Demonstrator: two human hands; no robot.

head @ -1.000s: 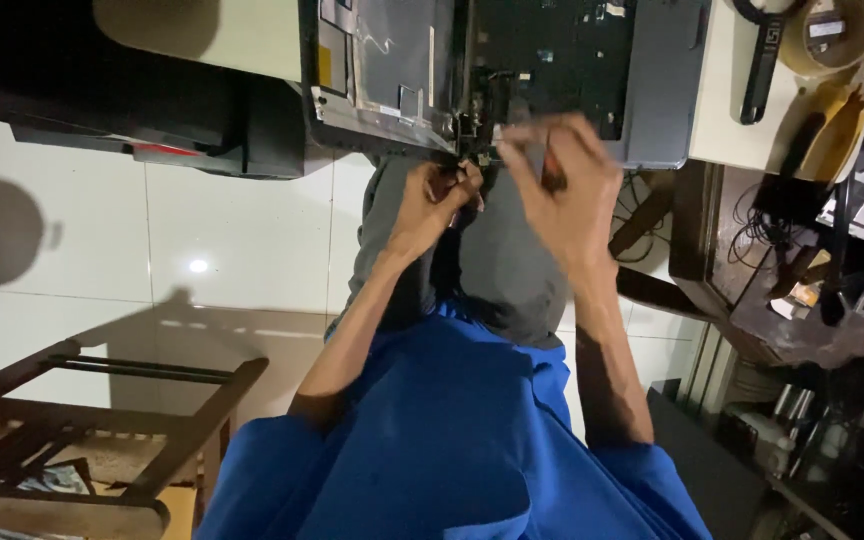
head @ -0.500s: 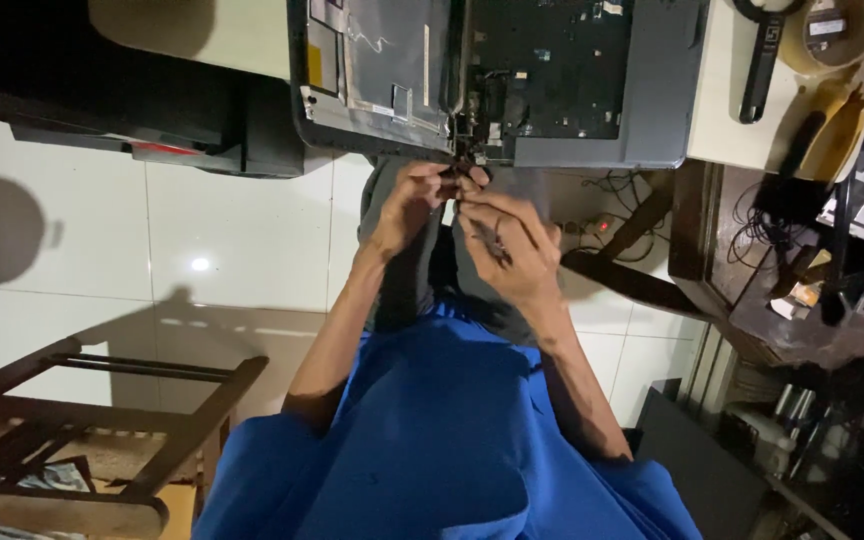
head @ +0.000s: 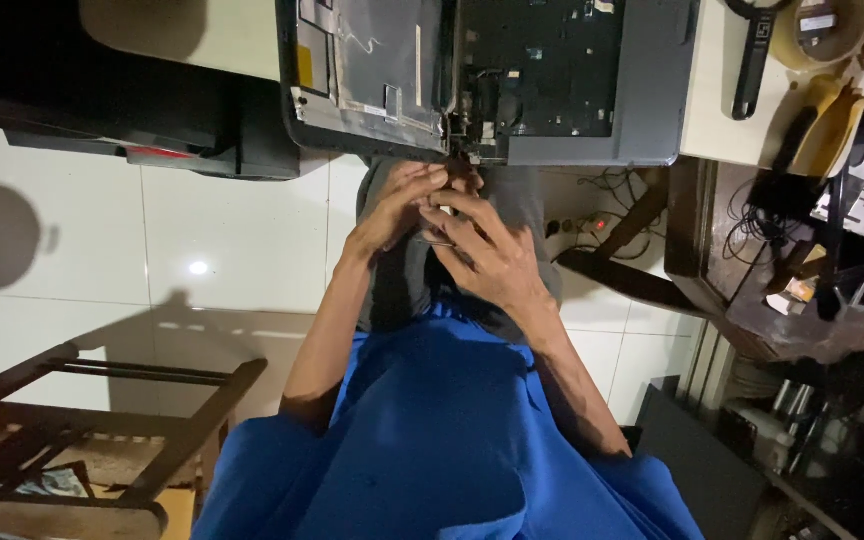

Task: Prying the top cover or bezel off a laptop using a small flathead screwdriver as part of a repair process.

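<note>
Both hands are bunched together over the lap right off the bench's near edge, left hand (head: 397, 205) and right hand (head: 492, 255) pinching some tiny part (head: 439, 238) below the opened laptop (head: 482, 80), so one slip probably drops it onto the tile floor (head: 222, 230).

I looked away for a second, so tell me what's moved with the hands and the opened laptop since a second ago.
The right hand dropped from the laptop's front edge toward the lap and now lies partly over the left hand. What they pinch is too small to tell. The laptop and the table stayed put.
</note>
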